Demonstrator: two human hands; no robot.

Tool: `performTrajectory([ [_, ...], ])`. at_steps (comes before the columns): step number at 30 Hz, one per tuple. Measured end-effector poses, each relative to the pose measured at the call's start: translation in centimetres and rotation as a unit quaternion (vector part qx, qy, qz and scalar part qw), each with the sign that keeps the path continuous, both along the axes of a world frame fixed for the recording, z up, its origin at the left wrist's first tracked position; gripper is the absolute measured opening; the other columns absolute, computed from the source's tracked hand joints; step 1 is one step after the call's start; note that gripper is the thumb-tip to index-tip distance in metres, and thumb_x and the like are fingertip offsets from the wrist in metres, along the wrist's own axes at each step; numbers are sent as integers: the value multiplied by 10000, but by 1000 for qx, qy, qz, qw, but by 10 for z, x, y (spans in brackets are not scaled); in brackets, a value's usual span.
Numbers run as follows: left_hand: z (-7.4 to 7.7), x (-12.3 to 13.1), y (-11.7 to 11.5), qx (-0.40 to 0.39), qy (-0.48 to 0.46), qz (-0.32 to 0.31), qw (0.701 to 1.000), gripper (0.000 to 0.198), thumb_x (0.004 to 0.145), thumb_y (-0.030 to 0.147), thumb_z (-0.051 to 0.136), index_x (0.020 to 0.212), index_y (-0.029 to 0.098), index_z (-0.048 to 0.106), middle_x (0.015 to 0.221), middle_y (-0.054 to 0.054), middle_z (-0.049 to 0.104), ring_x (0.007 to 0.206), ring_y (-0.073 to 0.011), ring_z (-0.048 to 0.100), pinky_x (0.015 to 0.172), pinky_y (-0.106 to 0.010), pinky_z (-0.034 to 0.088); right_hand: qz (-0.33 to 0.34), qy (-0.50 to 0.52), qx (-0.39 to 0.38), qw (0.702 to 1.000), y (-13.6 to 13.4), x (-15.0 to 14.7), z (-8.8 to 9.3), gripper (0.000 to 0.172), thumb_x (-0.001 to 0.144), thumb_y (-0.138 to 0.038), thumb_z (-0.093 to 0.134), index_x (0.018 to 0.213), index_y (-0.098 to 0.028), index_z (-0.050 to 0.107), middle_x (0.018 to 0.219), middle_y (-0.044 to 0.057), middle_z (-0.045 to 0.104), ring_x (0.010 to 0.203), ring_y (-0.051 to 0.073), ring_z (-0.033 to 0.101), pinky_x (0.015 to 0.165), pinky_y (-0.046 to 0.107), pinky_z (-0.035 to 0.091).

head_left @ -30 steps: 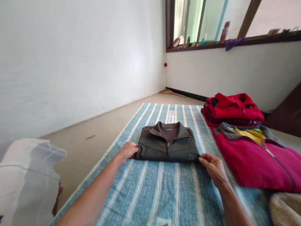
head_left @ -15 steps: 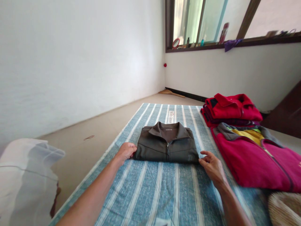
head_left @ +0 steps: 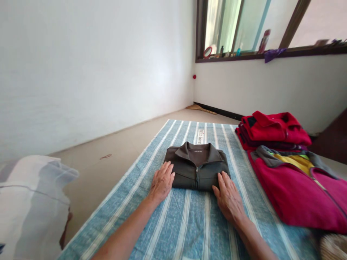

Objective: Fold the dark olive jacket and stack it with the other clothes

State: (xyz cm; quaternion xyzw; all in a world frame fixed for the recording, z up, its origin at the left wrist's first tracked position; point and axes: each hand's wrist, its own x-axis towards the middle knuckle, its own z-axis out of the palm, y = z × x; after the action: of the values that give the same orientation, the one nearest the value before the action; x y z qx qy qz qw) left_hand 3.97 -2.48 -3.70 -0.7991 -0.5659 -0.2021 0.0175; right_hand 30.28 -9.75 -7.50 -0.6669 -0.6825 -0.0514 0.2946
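Observation:
A folded dark grey zip jacket (head_left: pixel 197 167) lies collar up on a blue striped cloth (head_left: pixel 187 220) spread over the floor. My left hand (head_left: pixel 162 181) lies flat and open on the jacket's near left corner. My right hand (head_left: pixel 228 196) lies flat with fingers stretched out, its fingertips on the near right corner. Neither hand holds anything.
To the right lie an unfolded magenta fleece jacket (head_left: pixel 298 187) and, behind it, a stack of folded red garments (head_left: pixel 271 130). A pale pillow (head_left: pixel 29 206) sits at the left edge. A woven item (head_left: pixel 333 247) shows at the bottom right. White walls and a window sill stand beyond.
Both hands let go of the jacket's side edges and moved inward, and they rest flat on its near corners. The view shifted slightly.

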Motion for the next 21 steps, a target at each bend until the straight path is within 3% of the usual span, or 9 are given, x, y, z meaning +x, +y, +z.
performTrajectory([
  [4,-7,-5,1,-42,-10,26,999,467,941,367,320,1336,159,455,1456,-122,390,1350,-272,329,1056,-487,343,-4,-14,-24,1000,-3,2,-8,589,914,-433,360,1325,-23,455,1411,221,387,1324,302,342,1069,439,308],
  [9,-11,-19,2,-36,-63,8,997,481,938,375,329,1332,131,456,1440,-137,408,1341,-227,349,1095,-414,314,-3,-23,-25,999,-4,3,-6,612,923,-470,316,1316,-26,467,1402,214,404,1328,298,335,1053,448,333],
  [15,-17,-38,-5,-16,-97,44,994,436,909,293,365,1291,139,508,1378,-136,488,1286,-226,432,1076,-434,346,8,-22,69,997,-4,6,-8,581,933,-511,301,1212,-68,553,1306,216,503,1240,315,447,986,479,408],
  [21,-11,-50,-5,18,-159,93,983,334,812,211,456,1086,155,639,1168,-109,648,1122,-229,577,1008,-406,432,27,-7,148,989,-7,4,11,411,938,-409,363,1119,-116,588,1236,193,555,1173,289,502,951,476,441],
])
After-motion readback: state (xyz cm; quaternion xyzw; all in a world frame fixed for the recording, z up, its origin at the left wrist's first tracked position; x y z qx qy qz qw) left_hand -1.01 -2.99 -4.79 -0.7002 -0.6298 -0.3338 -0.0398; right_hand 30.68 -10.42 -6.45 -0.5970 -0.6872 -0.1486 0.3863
